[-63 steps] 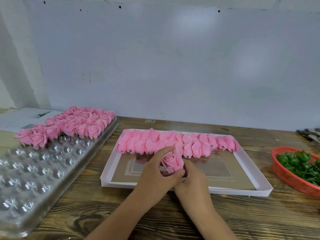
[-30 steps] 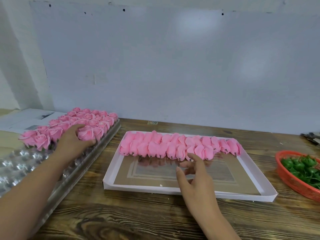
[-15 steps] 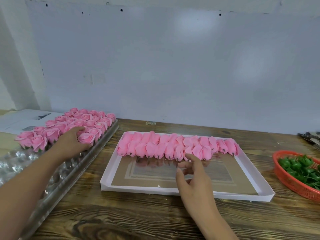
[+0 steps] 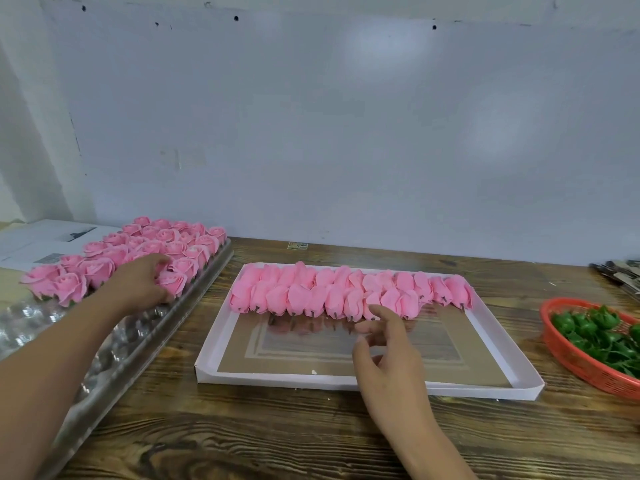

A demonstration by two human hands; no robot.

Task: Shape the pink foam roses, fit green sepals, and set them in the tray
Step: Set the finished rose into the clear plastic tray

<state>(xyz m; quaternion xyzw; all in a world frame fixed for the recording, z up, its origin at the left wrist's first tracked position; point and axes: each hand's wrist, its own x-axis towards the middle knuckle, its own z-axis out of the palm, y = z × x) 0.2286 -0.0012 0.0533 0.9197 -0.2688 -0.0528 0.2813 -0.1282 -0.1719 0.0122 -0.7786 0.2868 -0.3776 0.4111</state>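
My left hand (image 4: 136,284) reaches over the clear plastic cell tray (image 4: 114,344) at the left, with thumb and fingers round a finished pink rose (image 4: 172,283) at the near end of the filled rows. Several shaped roses (image 4: 152,237) fill the tray's far part. My right hand (image 4: 388,355) hovers with spread fingers over the white flat box (image 4: 346,384); its index tip is at the near row of unshaped pink buds (image 4: 311,294). Green sepals (image 4: 595,329) lie in a red basket (image 4: 571,363) at the right.
The wooden table runs up to a pale wall close behind. Papers (image 4: 41,240) lie at the back left beyond the cell tray. Some dark tools (image 4: 620,271) sit at the far right edge. The cell tray's near cells hold nothing.
My left hand carried the shaped rose from the middle to the cell tray and now sets it among the rows. My right hand let go and moved up to the buds.
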